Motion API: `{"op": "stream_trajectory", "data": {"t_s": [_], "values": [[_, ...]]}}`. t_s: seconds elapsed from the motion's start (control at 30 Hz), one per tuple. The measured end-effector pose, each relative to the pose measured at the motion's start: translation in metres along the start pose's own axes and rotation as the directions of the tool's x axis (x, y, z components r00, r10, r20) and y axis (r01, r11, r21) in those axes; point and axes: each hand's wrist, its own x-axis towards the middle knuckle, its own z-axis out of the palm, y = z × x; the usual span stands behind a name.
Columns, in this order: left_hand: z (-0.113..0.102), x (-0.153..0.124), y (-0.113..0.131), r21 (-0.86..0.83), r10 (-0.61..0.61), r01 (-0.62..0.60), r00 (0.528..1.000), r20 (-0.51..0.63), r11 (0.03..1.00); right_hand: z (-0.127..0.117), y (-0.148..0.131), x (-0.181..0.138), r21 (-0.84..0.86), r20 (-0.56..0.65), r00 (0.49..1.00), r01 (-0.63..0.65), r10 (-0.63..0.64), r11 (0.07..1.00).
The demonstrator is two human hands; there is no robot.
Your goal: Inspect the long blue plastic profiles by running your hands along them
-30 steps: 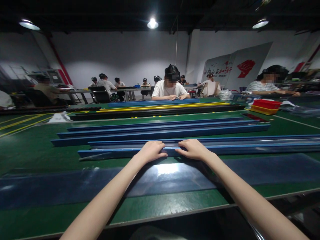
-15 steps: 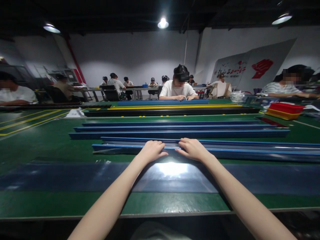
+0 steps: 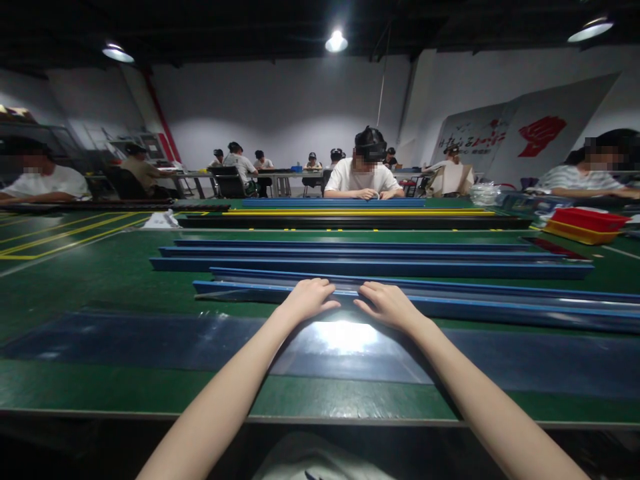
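Note:
A long blue channel (image 3: 240,290) with raised edges lies across the green table in front of me. My left hand (image 3: 313,297) is closed over its near edge, fingers curled to the far side and thumb pointing inward. A short gap to the right, my right hand (image 3: 383,303) grips the same channel in a mirrored pose. Under my forearms a long strip of clear plastic sheet (image 3: 145,340) lies flat, reflecting the lamp. Whether its far edge touches the channel between my hands cannot be made out.
Beyond lie more blue channels (image 3: 375,265), black strips (image 3: 350,222) and yellow strips (image 3: 360,213). Red and yellow trays (image 3: 587,225) stand at the right. A co-worker (image 3: 363,177) sits opposite, with several others around. The table's front edge (image 3: 350,421) runs below my forearms.
The view has turned slightly left, so the surroundings sit further right and the channel looks more slanted. My hands keep their hold in nearly the same place.

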Motion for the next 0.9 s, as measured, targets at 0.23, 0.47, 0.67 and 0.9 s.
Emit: {"op": "stream_trajectory", "data": {"t_s": [0.23, 0.47, 0.67, 0.9], "values": [[-0.005, 0.0, -0.001, 0.02, 0.004, -0.004, 1.0, 0.0, 1.0, 0.001, 0.002, 0.0, -0.007, 0.006, 1.0, 0.01, -0.01, 1.0], [-0.022, -0.005, -0.012, -0.027, -0.058, 0.057, 0.997, -0.043, 0.998, -0.001, 0.003, 0.003, -0.043, 0.03, 0.999, 0.023, -0.022, 0.999], [-0.025, -0.007, -0.016, -0.084, -0.064, 0.061, 0.997, -0.032, 0.995, -0.004, 0.005, 0.004, -0.046, 0.024, 0.999, 0.042, -0.041, 0.998], [-0.026, -0.008, -0.017, -0.116, -0.035, 0.03, 0.998, -0.048, 0.993, -0.014, 0.014, -0.006, -0.084, 0.068, 0.997, -0.031, 0.037, 0.996]]}}
